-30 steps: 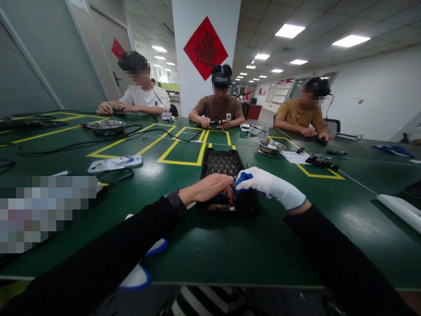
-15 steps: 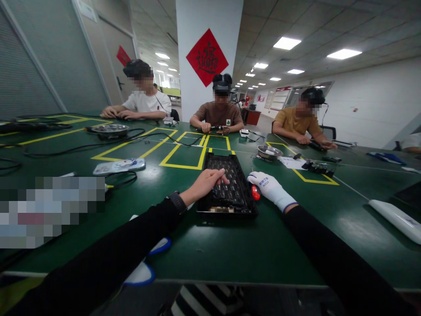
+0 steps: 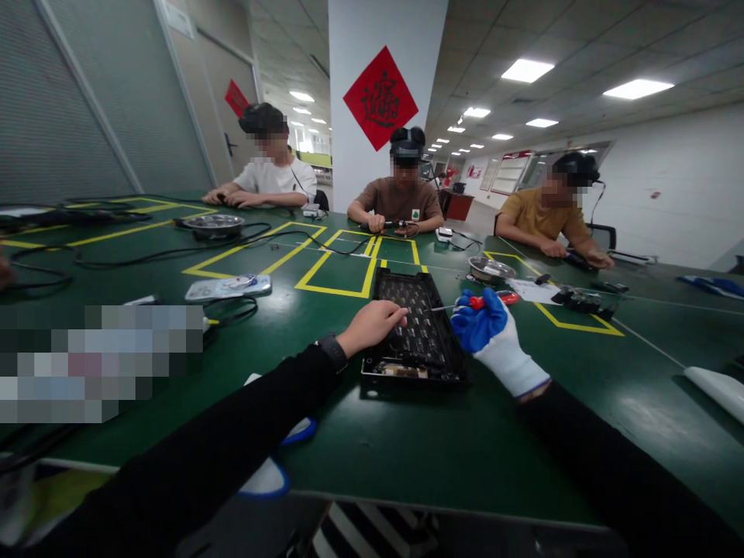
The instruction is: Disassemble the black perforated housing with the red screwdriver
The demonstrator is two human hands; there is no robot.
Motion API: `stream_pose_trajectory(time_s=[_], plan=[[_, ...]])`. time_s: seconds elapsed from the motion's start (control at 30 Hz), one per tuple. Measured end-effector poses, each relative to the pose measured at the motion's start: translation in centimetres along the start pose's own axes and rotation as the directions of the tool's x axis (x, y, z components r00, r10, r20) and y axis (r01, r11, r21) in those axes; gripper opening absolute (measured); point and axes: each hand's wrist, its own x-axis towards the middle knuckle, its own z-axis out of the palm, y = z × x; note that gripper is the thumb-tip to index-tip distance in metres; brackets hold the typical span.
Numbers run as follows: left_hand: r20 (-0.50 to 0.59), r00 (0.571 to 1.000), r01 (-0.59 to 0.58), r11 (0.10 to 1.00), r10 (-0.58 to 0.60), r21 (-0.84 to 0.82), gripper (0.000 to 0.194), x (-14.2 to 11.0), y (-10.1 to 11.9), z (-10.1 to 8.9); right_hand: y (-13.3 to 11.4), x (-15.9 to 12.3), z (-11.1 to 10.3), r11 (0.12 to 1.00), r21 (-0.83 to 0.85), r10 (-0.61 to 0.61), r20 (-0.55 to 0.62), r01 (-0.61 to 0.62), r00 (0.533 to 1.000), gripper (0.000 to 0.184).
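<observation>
In front of me a black plastic casing (image 3: 415,329) lies face up on the green table, its recessed floor marked in a repeating pattern. A brownish strip (image 3: 401,373) sits along its near end. Over the casing's left edge is my bare left hand (image 3: 375,327), fingers drawn together; whatever they may pinch is hidden. My right hand (image 3: 487,329), in a white glove with blue palm, is turned palm up beside the right edge. It grips a red-handled screwdriver (image 3: 477,303), whose thin shaft points left over the casing.
White-and-blue gloves (image 3: 266,477) lie under my left forearm. A pale phone (image 3: 229,287) and black cables (image 3: 133,260) are on the left. Metal bowls (image 3: 491,268) and small black parts (image 3: 581,301) stand farther back. Three people sit across the table (image 3: 349,457).
My right hand has drawn back from inside the casing, picked up the screwdriver at its right side and turned palm up. My left hand has shifted slightly toward the casing's left edge.
</observation>
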Motion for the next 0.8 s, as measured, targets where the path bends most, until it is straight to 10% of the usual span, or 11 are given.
stream_pose_trajectory(time_s=[0.27, 0.5, 0.8], plan=[[0.002, 0.999, 0.052, 0.998, -0.052, -0.021, 0.046, 0.7, 0.1, -0.1, 3.8, 1.8, 5.6, 0.984, -0.156, 0.096, 0.031, -0.09, 0.995, 0.034], [0.045, 0.999, 0.014, 0.937, 0.002, -0.349, 0.058, -0.2, 1.5, -1.3, 5.6, 1.5, 5.5, 0.975, -0.211, -0.055, 0.064, 0.067, 0.996, 0.052], [0.317, 0.941, 0.012, 0.924, 0.118, -0.381, 0.044, -0.7, 2.1, -0.7, 5.3, -0.3, 6.3, 0.915, -0.341, -0.179, 0.133, 0.215, 0.975, 0.049]])
